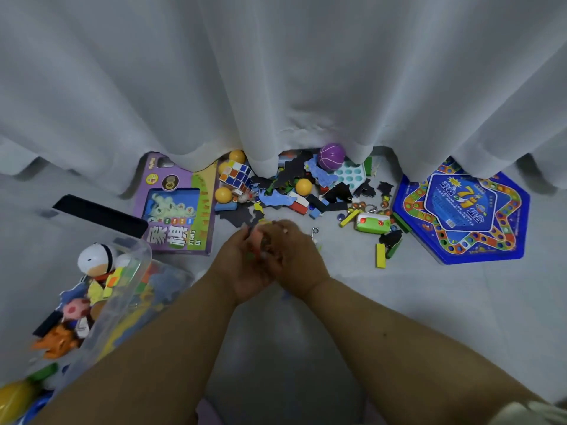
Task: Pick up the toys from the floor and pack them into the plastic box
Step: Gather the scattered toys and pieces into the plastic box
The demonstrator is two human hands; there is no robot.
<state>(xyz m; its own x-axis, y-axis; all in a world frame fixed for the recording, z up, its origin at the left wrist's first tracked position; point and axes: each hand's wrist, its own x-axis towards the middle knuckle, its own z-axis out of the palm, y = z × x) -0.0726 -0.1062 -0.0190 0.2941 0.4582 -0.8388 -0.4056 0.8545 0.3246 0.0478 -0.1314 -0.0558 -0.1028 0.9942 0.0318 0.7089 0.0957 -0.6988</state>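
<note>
My left hand (242,265) and my right hand (299,257) are cupped together just above the floor, closed around a blurred handful of small toys (264,240). What exactly they hold is hidden by the fingers. The clear plastic box (135,271) stands at the lower left, partly filled with toys, among them a white duck figure (96,259) and an orange toy (58,342). Beyond the hands a pile of loose toys lies by the curtain: a puzzle cube (237,176), yellow balls (303,187), a purple ball (330,156), foam pieces and blocks.
A purple chess game box (178,207) lies flat left of the pile. A blue hexagonal game box (463,216) lies at the right. A green and white toy (372,223) and yellow blocks (380,256) sit between. White curtains (276,72) hang behind. A dark lid (101,214) rests behind the plastic box.
</note>
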